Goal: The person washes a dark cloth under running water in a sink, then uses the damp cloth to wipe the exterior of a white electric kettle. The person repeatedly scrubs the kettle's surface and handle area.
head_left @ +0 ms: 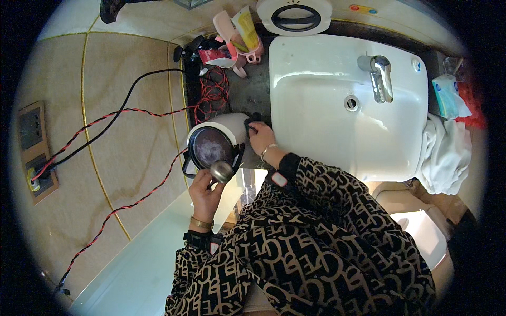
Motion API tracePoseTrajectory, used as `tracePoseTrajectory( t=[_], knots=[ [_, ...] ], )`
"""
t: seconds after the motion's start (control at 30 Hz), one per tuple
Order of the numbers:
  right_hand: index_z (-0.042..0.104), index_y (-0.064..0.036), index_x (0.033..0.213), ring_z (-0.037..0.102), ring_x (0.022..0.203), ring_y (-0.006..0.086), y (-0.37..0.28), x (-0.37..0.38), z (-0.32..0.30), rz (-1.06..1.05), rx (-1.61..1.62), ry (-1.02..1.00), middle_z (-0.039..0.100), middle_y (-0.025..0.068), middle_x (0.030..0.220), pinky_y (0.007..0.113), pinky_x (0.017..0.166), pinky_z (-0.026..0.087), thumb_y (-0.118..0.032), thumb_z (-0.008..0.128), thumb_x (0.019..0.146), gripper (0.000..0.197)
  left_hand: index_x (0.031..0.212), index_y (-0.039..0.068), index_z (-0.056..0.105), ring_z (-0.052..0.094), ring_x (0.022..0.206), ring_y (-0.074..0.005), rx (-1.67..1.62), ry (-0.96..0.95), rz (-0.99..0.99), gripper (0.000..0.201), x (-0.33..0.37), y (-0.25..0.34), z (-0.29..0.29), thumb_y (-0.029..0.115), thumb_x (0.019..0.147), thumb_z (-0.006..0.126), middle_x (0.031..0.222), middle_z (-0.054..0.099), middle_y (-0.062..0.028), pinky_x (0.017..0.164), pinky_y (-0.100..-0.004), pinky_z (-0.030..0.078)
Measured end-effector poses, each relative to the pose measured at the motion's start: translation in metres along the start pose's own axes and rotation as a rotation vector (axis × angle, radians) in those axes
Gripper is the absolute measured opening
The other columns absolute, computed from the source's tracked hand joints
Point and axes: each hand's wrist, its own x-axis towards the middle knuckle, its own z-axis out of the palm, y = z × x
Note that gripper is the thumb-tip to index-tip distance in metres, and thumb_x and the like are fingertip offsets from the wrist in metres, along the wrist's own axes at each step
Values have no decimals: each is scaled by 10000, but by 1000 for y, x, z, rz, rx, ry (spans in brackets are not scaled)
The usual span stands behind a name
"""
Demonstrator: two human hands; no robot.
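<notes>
At the counter edge beside the white washbasin (337,89), I am steadying a white electric kettle (219,142) by its handle with my left hand (205,192) while my right hand (261,136), pinching a dark cloth (250,123), is wiping its side, risking a tip over the edge.

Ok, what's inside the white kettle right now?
The open white kettle shows a dark, wet-looking bottom with pale patches. The left hand holds its lid, which covers the near rim. The right hand presses a dark cloth against the outside.
</notes>
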Motion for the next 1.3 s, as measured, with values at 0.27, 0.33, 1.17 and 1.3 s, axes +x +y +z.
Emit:
tracePoseTrajectory(
  t=[0.27,0.33,1.17,1.3],
  knots=[
    [661,-41,1001,576,1003,326,-6,-17,5,-118,79,68,619,148,1071,373,888,464,-98,571,792,234,860,-10,643,604,696,-194,-33,5,-3,207,-5,-5,2,-21,667,718,823,604,-93,615,-271,492],
    [662,-49,1006,576,1007,323,-5,-2,6,71,50,9,617,145,1080,375,885,466,-99,573,795,235,858,-10,643,607,700,-200,-11,-10,-9,207,0,1,-1,-20,666,719,822,603,-94,616,-273,494],
    [656,-29,994,582,989,336,-23,18,7,-263,42,-37,623,170,1069,371,909,457,-74,493,789,266,838,7,640,608,688,-230,33,32,0,222,-11,-16,5,20,642,743,823,608,-95,599,-293,489],
    [661,-32,978,585,987,328,-7,39,-4,-39,-230,-224,627,163,1036,364,892,463,-61,489,788,258,841,10,643,608,689,-232,28,-4,-38,224,0,-1,0,17,640,740,818,607,-95,600,-291,491]
  ],
)
